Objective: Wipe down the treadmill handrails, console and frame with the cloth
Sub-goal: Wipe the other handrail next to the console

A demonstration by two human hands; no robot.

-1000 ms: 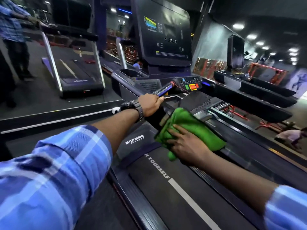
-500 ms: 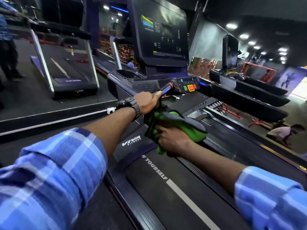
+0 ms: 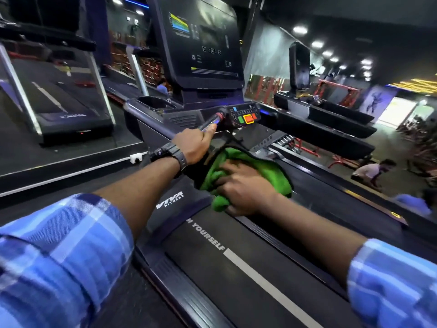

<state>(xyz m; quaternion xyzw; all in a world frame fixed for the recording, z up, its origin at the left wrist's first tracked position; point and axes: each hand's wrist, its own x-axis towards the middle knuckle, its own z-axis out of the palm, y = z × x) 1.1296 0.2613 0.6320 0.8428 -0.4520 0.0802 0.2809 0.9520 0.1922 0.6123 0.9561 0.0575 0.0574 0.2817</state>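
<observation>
I stand at a black treadmill with a tall dark console screen (image 3: 201, 43) and a button panel (image 3: 244, 116) below it. My left hand (image 3: 192, 145), with a black wristwatch, is closed around the short handlebar (image 3: 210, 124) that juts from the console. My right hand (image 3: 246, 188) presses a bunched green cloth (image 3: 264, 171) against the dark frame just under that bar. The left handrail (image 3: 146, 114) runs back to a cup holder. The belt (image 3: 248, 268) with a white stripe lies below my arms.
Another treadmill (image 3: 59, 102) stands to the left beyond a raised floor strip. More treadmills (image 3: 331, 114) line up on the right. A person (image 3: 371, 169) crouches on the floor at far right, near red gym equipment.
My right hand has slid the green cloth leftward and in under the handlebar, closer to my left hand. The left hand keeps its hold on the bar.
</observation>
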